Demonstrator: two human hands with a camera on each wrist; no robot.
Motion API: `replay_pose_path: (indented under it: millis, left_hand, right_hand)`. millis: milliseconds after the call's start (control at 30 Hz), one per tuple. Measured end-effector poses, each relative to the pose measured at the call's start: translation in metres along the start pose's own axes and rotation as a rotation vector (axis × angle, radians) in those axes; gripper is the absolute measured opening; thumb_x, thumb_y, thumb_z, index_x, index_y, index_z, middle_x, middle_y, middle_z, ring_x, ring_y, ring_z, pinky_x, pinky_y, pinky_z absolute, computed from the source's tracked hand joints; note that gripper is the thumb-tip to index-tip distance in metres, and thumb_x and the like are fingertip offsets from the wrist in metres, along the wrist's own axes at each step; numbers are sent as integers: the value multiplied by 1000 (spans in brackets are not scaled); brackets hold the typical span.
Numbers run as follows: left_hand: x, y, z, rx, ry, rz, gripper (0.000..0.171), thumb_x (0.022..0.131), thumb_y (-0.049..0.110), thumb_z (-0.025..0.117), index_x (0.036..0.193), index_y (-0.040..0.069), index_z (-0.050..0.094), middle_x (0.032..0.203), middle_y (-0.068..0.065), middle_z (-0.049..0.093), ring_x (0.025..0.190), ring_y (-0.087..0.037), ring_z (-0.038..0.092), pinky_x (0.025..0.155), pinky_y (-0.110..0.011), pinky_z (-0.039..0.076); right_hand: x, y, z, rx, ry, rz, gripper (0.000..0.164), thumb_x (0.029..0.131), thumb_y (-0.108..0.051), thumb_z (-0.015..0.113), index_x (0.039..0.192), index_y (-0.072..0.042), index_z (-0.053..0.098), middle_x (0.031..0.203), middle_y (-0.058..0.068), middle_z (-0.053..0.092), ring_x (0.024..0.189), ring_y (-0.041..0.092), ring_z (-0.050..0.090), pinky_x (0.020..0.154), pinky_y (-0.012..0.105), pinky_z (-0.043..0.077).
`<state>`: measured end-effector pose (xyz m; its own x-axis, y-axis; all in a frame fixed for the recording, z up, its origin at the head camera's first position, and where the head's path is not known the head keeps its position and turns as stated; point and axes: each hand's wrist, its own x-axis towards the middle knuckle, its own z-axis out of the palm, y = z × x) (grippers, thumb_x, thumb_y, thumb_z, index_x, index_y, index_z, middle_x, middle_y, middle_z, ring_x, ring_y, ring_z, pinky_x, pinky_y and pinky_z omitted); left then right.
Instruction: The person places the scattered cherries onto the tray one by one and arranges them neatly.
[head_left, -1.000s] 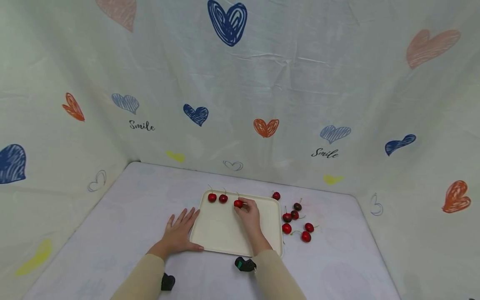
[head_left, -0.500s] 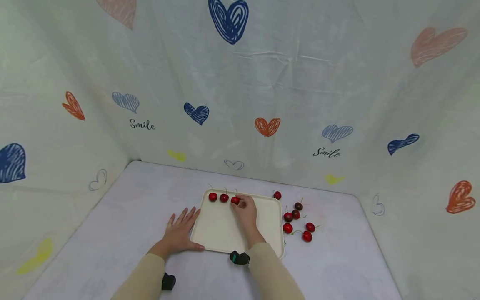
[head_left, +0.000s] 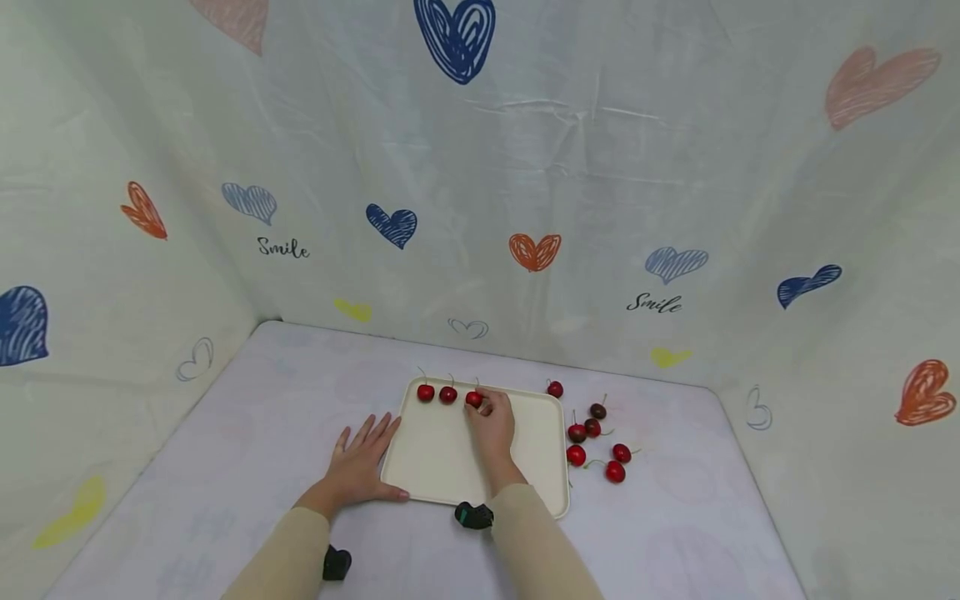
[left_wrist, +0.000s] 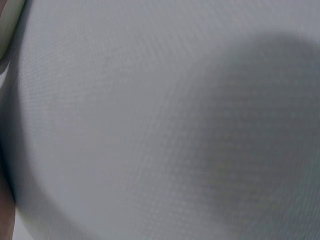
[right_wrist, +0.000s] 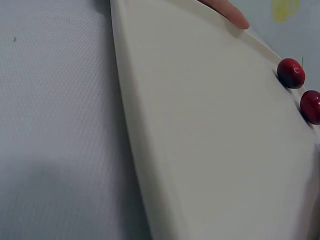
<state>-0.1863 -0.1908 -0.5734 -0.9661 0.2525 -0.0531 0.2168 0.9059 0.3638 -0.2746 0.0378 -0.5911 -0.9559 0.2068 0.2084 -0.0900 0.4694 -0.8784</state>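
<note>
Fingers and thumb of my right hand [head_left: 495, 425] pinch a red cherry [head_left: 472, 399] at the far side of a cream tray [head_left: 435, 458], its stem pointing up. To its left, two more cherries, a red one [head_left: 425, 392] and a darker one [head_left: 447, 395], lie in a row along the tray's far rim. My left hand [head_left: 356, 469] is spread flat, touching the tray's left side and near left corner. In the right wrist view the two placed cherries show at the right edge, but the pinched one is hidden. The left wrist view shows mostly blurred tabletop.
Several loose cherries [head_left: 592, 427] with stems lie on the white tablecloth [head_left: 675, 500] right of the tray, some close to its rim. One cherry [head_left: 554, 389] sits just beyond the far right corner. A curtain with printed hearts [head_left: 534, 252] hangs behind the table.
My right hand has shifted slightly left with the pinched cherry, closer to the two others in the row, then a touch right again. The left hand has stayed in place.
</note>
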Motion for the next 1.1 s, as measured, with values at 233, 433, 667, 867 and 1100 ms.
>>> replay_pose_path:
  millis: [233, 433, 667, 867, 1100]
  left_hand:
    - [0, 1, -1, 3, -5, -2, 126, 59, 68, 81, 154, 5, 27, 158, -17, 24, 145, -41, 14, 110, -66, 5]
    - [0, 0, 1, 5, -3, 2, 126, 59, 69, 80, 153, 5, 27, 158, -17, 23, 145, -41, 14, 110, -66, 5]
    - [1, -2, 2, 9, -3, -1, 127, 58, 71, 79, 154, 6, 27, 159, -17, 23, 145, -41, 14, 110, -66, 5]
    - [2, -3, 4, 13, 0, 7, 127, 58, 73, 78, 154, 6, 27, 159, -17, 23, 145, -41, 14, 109, -67, 5]
    - [1, -2, 2, 16, -5, -1, 126, 59, 71, 79, 154, 6, 27, 158, -17, 24, 145, -41, 14, 109, -67, 6]
  right_hand:
    - [1, 1, 0, -24, 11, -1, 31, 78, -7, 82, 108, -9, 74, 93, -1, 59, 66, 7, 48, 58, 22, 41]
    - [1, -3, -1, -40, 3, 15, 32, 78, -10, 83, 108, -9, 73, 95, 0, 61, 67, 8, 49, 58, 23, 41]
    - [-1, -7, -2, -41, -1, 13, 31, 78, -10, 83, 108, -9, 73, 95, 0, 61, 67, 9, 50, 58, 24, 40]
    - [-1, -5, -1, -46, 10, -2, 31, 77, -9, 83, 106, -9, 74, 93, 0, 61, 66, 8, 49, 57, 24, 41]
    - [-1, -7, -2, -41, 7, -5, 30, 77, -10, 83, 106, -8, 74, 93, 1, 61, 66, 8, 48, 58, 24, 40]
